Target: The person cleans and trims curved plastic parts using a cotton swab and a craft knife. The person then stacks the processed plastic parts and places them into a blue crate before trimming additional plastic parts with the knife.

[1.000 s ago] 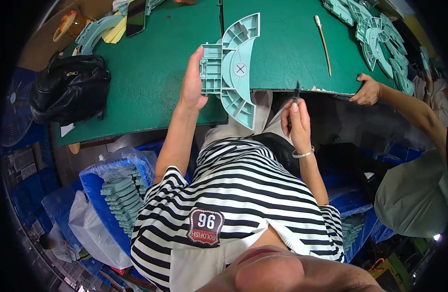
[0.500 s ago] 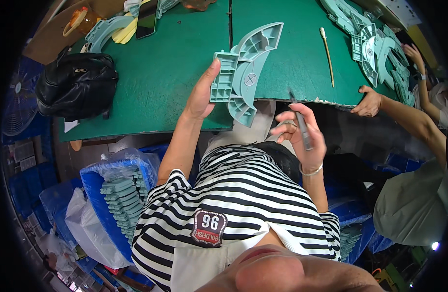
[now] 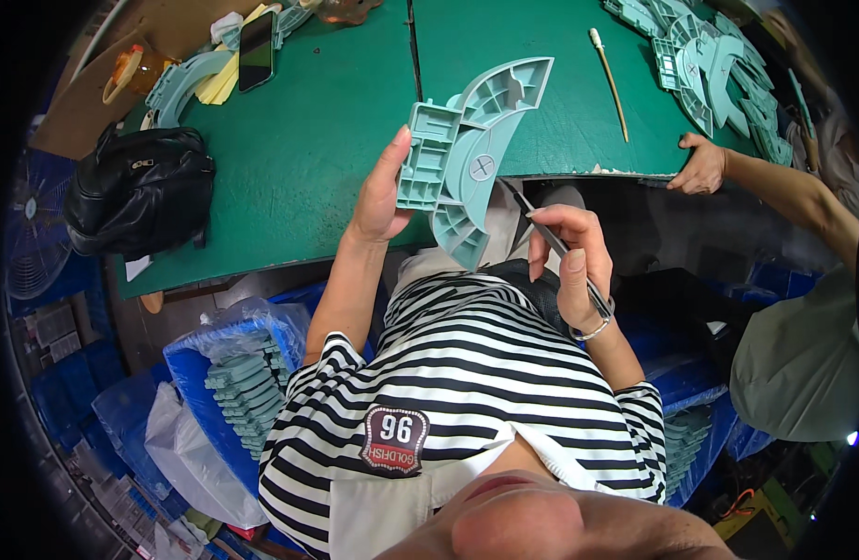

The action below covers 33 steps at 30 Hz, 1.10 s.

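My left hand (image 3: 381, 191) grips a pale green moulded plastic part (image 3: 476, 159) by its boxy ribbed end, holding it raised over the near table edge. The part has a curved arm with ribbed pockets and a round cross-marked spot in its middle. In my right hand (image 3: 579, 257) is a slim grey pen-like tool (image 3: 552, 241), its thin dark curved tip pointing up and left towards the part. A small gap shows between the tip and the part. Whether the tip is a blade I cannot tell.
On the green table (image 3: 308, 159) lie a black bag (image 3: 142, 191), a phone (image 3: 257, 51) and a thin stick (image 3: 611, 89). More green parts (image 3: 700, 70) are heaped at far right, near a co-worker's hand (image 3: 700, 166). Blue crates (image 3: 191, 359) with stacked parts flank me.
My right hand has turned the tool, with its tip now further left and nearer the part. The part has shifted slightly towards me. The whole view has also shifted a little.
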### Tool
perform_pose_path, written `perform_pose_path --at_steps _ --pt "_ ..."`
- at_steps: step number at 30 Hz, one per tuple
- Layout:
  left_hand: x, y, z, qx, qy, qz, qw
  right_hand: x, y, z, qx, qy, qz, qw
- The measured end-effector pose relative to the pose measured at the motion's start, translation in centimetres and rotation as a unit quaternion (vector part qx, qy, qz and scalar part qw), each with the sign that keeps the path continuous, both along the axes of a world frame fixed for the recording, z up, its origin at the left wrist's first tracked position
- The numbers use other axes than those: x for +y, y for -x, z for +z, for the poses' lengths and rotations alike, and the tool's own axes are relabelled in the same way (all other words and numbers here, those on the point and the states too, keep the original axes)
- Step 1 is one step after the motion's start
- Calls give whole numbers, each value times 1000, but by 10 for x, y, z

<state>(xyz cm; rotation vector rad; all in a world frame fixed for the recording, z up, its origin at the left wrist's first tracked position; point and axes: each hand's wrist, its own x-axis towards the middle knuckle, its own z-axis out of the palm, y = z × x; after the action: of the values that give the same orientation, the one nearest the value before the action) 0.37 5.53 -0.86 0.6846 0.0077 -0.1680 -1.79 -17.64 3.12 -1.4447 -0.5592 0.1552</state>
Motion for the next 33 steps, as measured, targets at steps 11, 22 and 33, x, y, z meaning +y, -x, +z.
perform_pose_path --at_steps 11,22,33 --pt "21 -8 -13 56 29 84 994 -10 -14 -16 -35 78 -134 987" --pt "111 16 11 73 -352 233 904 -19 -30 -20 42 24 -31 998" --pt "284 56 31 198 -903 254 283 -2 -47 -33 71 56 -5 996"
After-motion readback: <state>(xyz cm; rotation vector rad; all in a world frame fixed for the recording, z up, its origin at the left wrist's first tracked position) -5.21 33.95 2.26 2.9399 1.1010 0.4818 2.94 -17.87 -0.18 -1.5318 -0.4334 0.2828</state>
